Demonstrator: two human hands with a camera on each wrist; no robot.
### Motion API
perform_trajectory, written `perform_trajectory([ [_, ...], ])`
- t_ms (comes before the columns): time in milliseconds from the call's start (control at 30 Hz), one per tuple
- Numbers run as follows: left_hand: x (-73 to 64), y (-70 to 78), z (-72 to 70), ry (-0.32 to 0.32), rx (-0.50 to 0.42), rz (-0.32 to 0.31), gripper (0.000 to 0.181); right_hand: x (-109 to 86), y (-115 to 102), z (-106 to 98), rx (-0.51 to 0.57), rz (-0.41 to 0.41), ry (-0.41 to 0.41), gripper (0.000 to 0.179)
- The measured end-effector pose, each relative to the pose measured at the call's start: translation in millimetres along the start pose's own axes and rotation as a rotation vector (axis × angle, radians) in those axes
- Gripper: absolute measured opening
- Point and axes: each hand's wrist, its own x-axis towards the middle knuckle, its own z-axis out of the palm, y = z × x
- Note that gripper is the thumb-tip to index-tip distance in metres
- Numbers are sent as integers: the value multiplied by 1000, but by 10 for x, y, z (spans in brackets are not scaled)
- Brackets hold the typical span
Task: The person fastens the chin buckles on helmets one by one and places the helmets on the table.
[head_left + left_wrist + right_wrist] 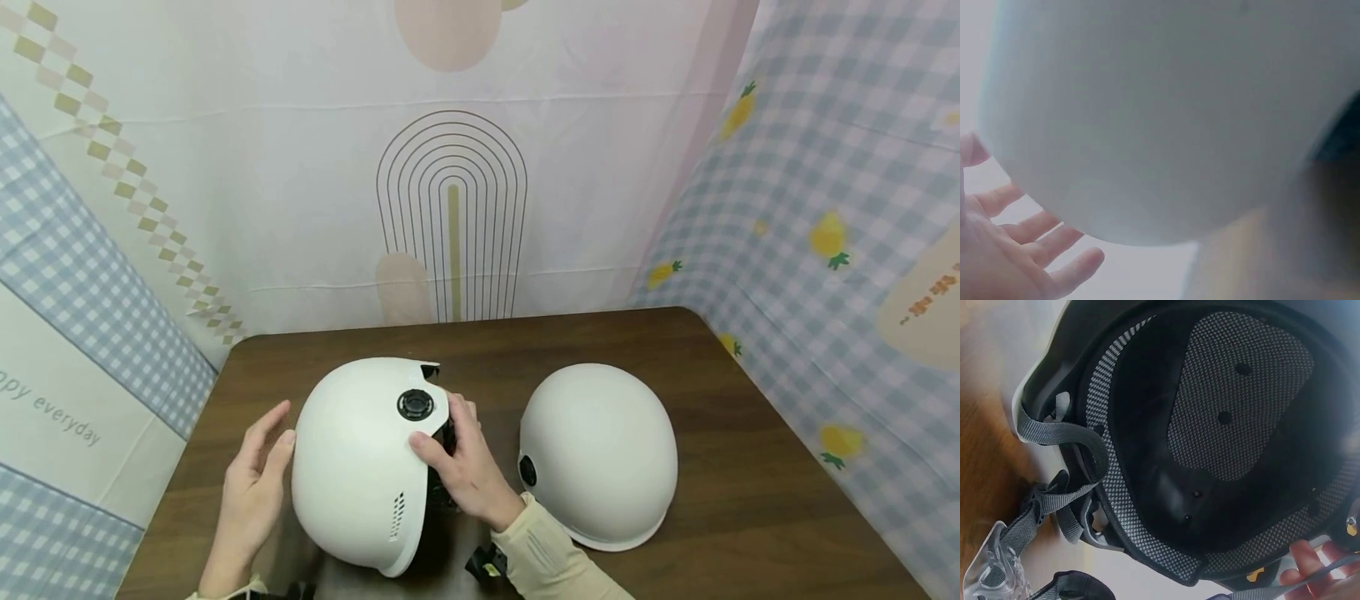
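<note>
Head view: right hand point(468, 467) grips the near helmet point(352, 467) by its edge, thumb outside; left hand point(255, 483), fingers loosely spread, is just beside the crown, contact uncertain. Helmet lies between both hands, tilted, opening rightward. Second helmet point(600, 454) rests farther right on the table point(757, 483).

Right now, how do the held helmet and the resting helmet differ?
The held helmet is tipped, its opening facing right; the resting helmet sits dome up.
The right hand grips the held helmet at its edge; no hand touches the resting helmet.
The held helmet shows vent slots; none show on the resting helmet from here.
Both have white shells and a black side disc.
</note>
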Motion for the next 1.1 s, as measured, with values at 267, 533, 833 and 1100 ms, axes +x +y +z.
perform_trajectory([
  [267, 105, 310, 60, -97, 59, 255, 51, 15, -3, 3, -7, -6, -4, 53],
  [533, 84, 380, 157, -117, 104, 236, 57, 17, -11, 0, -3, 17, -12, 53],
  [833, 70, 319, 155, -86, 72, 228, 55, 9, 9, 5, 0, 25, -23, 47],
  [1100, 40, 313, 133, -66, 83, 196, 54, -4, 51, 31, -45, -1, -1, 35],
])
